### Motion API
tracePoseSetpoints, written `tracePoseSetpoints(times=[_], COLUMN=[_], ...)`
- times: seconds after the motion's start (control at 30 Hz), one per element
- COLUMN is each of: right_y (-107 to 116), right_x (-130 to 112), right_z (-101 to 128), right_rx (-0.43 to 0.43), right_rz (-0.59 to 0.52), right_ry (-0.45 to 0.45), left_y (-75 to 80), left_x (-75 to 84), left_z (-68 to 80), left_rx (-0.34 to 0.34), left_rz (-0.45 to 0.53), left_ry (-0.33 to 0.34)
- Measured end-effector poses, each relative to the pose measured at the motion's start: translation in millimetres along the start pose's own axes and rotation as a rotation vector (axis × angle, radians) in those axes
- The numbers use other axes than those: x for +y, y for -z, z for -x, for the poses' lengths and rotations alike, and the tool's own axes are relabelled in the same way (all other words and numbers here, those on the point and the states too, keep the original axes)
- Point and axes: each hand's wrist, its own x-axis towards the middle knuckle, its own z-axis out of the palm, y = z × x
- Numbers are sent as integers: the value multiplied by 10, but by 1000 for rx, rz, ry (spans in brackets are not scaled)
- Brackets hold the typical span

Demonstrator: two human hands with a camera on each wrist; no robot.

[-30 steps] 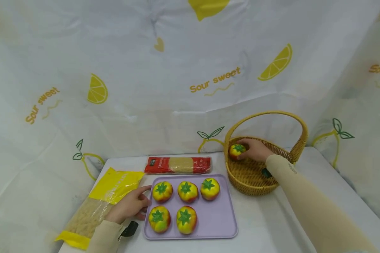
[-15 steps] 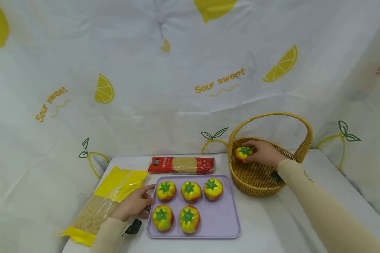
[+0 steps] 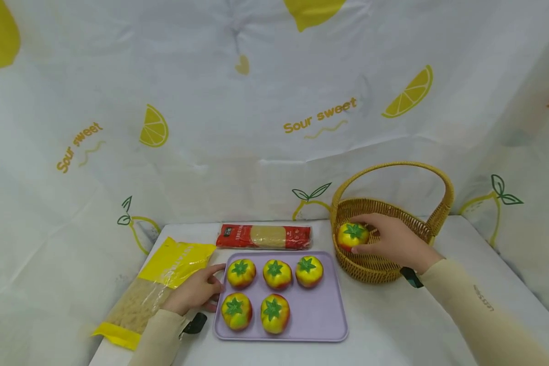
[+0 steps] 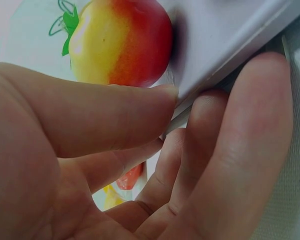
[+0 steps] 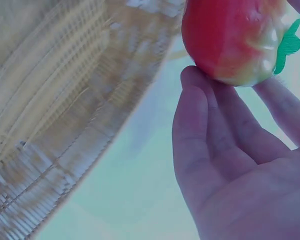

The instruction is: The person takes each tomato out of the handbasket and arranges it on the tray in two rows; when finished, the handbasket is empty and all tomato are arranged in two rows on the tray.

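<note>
My right hand (image 3: pixel 395 239) holds a yellow-and-red tomato (image 3: pixel 353 236) with a green star-shaped top, its fingertips around the sides. In the head view the tomato overlaps the left part of the wicker basket (image 3: pixel 370 276); in the right wrist view the basket's blurred wall (image 5: pixel 90 90) is off to the left, apart from the tomato. My left hand (image 3: pixel 194 291) grips the left edge of a lilac tray (image 3: pixel 317 320), thumb at the rim and the other fingers curled at its outer side. Several similar tomatoes (image 3: pixel 275 313) sit on the tray in two rows, three at the back.
A red pack of noodles (image 3: pixel 267 237) lies behind the tray. To the left, a yellow and clear bag of pasta (image 3: pixel 142 295) lies partly beneath my left forearm. The basket's tall arched handle (image 3: pixel 395 164) rises above it. A lemon-print cloth (image 3: pixel 238 127) hangs behind the table.
My right hand has drawn back toward me with the tomato, up from deeper in the basket. The left hand stays at the tray's edge. The head view has shifted slightly.
</note>
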Motion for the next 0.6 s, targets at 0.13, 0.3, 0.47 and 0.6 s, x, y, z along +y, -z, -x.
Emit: tracePoseSetpoints(times=[0.13,0.3,0.47,0.6], right_y=[-96,-316,-562,-745], right_x=[-159,-310,-460,-556], right_z=[152,329,494,574], right_rx=[29,38,-14,-53], right_rz=[-21,-50,-97,-124], right_ry=[42,95,78,34], left_y=[-10,-20,-13,-1], left_x=[-10,-12,-4,3], left_z=[-9,-16,-1,13], left_rx=[3,2,-3,-1], left_rz=[-1,-4,-1,-2], left_ry=[-1,-2,-5,-14])
